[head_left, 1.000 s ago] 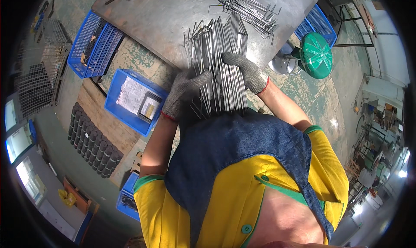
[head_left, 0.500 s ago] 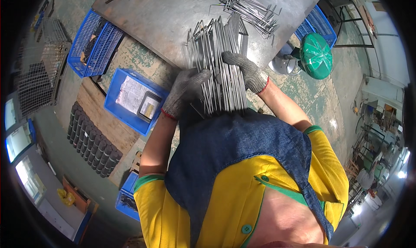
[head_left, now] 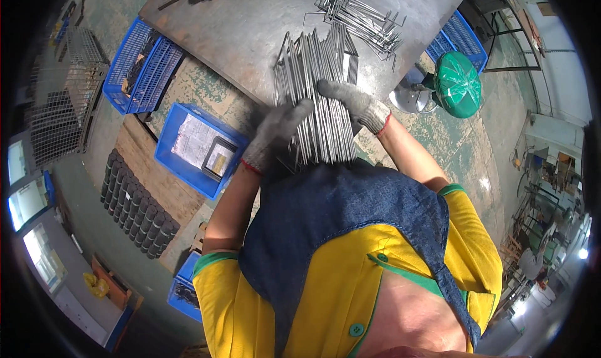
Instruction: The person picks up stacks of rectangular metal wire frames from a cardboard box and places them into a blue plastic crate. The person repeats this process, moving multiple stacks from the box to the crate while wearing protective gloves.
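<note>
A thick bundle of bent metal wire frames (head_left: 325, 123) stands on edge between my hands, running from the near table corner to my denim apron. My left hand (head_left: 275, 131), in a grey knit glove, presses its left side with the thumb lying over the wires; its fingers are partly blurred and hidden. On the other side my right hand (head_left: 352, 100), gloved alike, grips the wires, its thumb reaching over the top. Just beyond the bundle, a loose pile of similar wire frames (head_left: 366, 23) lies on the metal table (head_left: 231, 29).
A blue bin (head_left: 164, 151) holding paper and a dark frame sits at left. Farther left are a blue crate (head_left: 119, 67) and rows of dark cylinders (head_left: 134, 204). A stool with a green cover (head_left: 459, 84) stands right of the table, before another blue crate (head_left: 466, 35).
My left hand has shifted a little to the right against the wires, and the bundle's left side is pushed closer together. My right hand has barely moved.
</note>
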{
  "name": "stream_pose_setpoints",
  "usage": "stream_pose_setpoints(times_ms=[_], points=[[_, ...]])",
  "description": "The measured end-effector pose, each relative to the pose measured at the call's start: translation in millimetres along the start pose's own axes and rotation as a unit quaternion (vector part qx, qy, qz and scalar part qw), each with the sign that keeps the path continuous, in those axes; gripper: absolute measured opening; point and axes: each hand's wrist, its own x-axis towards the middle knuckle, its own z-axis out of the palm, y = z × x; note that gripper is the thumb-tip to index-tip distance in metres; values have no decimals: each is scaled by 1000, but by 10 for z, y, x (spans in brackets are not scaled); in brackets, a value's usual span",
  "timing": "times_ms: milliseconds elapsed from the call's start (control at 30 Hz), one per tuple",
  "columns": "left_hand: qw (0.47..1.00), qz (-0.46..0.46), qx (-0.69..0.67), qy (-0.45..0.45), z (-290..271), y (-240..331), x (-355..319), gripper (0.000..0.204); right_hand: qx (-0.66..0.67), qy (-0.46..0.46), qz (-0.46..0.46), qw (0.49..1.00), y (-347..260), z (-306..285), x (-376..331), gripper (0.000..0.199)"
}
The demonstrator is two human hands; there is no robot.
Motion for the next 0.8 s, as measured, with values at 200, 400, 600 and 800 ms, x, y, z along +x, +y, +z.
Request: stream_pose_setpoints(times_ms=[200, 400, 600, 800], points=[[947, 320, -9, 10, 322, -206, 46, 36, -401, -12, -39, 915, -170, -136, 14, 40], [850, 30, -518, -92, 604, -54, 11, 39, -56, -69, -150, 985, 129, -62, -55, 28], [813, 43, -563, -139, 672, -34, -329, 39, 204, -119, 15, 972, -28, 343, -293, 38], [734, 11, -662, -151, 554, -414, -865, 44, 213, -152, 5, 965, 32, 1015, 121, 48]])
